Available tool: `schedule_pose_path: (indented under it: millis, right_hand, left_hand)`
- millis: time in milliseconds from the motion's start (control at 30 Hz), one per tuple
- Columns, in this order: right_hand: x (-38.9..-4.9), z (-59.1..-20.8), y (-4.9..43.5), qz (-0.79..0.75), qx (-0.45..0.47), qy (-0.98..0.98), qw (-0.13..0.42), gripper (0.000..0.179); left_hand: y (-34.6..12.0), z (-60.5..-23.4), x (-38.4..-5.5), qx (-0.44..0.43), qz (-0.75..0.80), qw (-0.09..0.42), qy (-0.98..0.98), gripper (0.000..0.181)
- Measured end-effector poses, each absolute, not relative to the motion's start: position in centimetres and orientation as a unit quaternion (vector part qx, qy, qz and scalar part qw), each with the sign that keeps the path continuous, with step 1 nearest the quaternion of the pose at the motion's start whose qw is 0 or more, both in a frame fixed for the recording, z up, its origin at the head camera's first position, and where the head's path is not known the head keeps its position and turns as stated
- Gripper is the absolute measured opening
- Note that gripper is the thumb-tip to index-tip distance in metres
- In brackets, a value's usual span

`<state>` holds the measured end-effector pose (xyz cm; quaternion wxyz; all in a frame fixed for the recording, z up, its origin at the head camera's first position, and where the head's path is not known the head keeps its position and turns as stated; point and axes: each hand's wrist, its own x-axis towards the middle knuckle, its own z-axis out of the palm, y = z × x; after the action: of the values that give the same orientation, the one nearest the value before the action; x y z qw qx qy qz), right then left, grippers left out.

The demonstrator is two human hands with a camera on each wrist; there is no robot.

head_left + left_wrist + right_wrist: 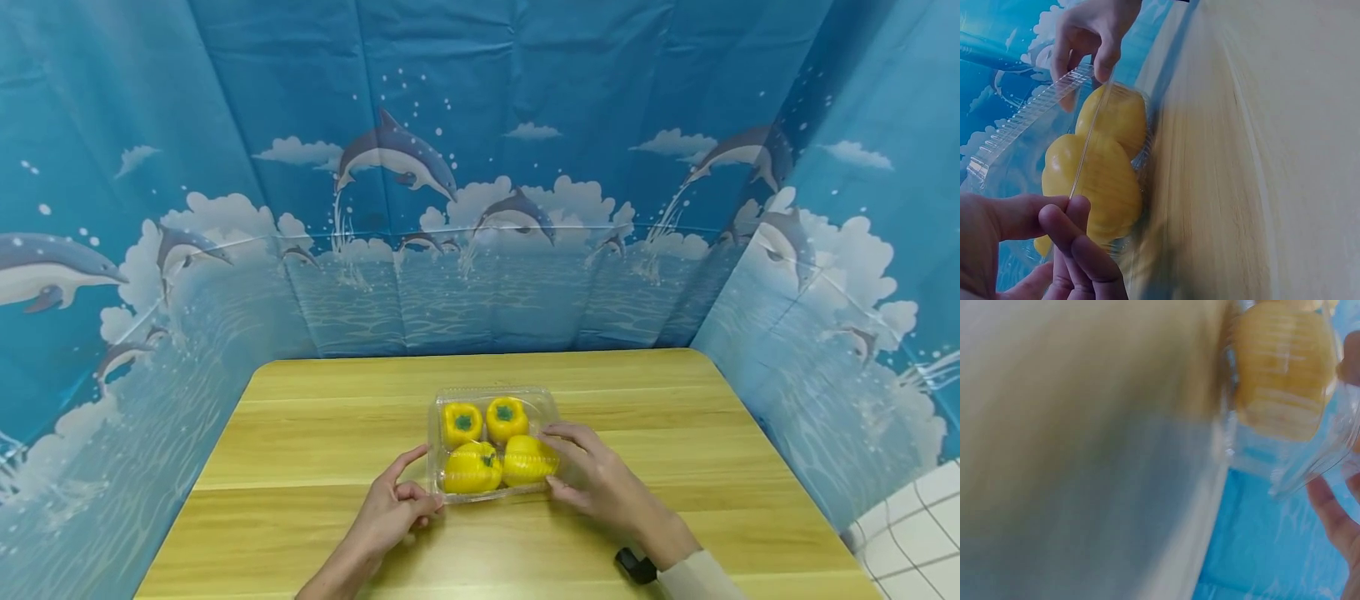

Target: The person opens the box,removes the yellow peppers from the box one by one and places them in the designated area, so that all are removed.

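A clear plastic clamshell container [480, 498] with several yellow bell peppers [470, 469] inside sits in the middle of the wooden table. Two peppers at the back show green stems upward; the front two lie on their sides. At the front left corner my left hand [397, 502] pinches the container's edge between thumb and fingers, as the left wrist view [1066, 244] also shows. My right hand [592, 475] grips the right side, fingers over the upper edge and thumb low at the front corner. In the right wrist view, fingertips [1322, 490] touch the clear plastic wall.
The wooden table [315, 417] has rounded far corners. A blue curtain [480, 317] printed with dolphins and clouds stands behind it and along both sides. A black band [636, 566] is at the right wrist, beside a light sleeve. White tiles [918, 533] show at the lower right.
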<state>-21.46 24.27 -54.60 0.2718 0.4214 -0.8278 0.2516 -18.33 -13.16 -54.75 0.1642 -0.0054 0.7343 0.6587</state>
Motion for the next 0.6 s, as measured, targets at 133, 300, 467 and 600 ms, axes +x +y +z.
schedule_pose_path:
  millis: [133,300,467,600]
  right_hand:
    - [-21.5,-55.0,24.5,0.245,0.411,-0.830,0.286,0.045]
    - [-21.7,-54.7,24.3,0.234,0.417,-0.833,0.279,0.052]
    - [-22.1,-54.0,24.2,0.238,0.446,-0.820,0.269,0.059]
    - [-22.3,-53.6,24.3,0.249,0.458,-0.811,0.264,0.062]
  left_hand:
    - [-13.2,-54.5,-18.3,-0.008,0.655,0.163,0.738,0.093]
    - [-13.2,-54.4,-18.5,-0.006,0.655,0.161,0.738,0.092]
    - [-13.2,-54.5,-18.6,-0.007,0.654,0.167,0.738,0.092]
    - [-13.1,-54.6,-18.6,-0.009,0.653,0.167,0.738,0.092]
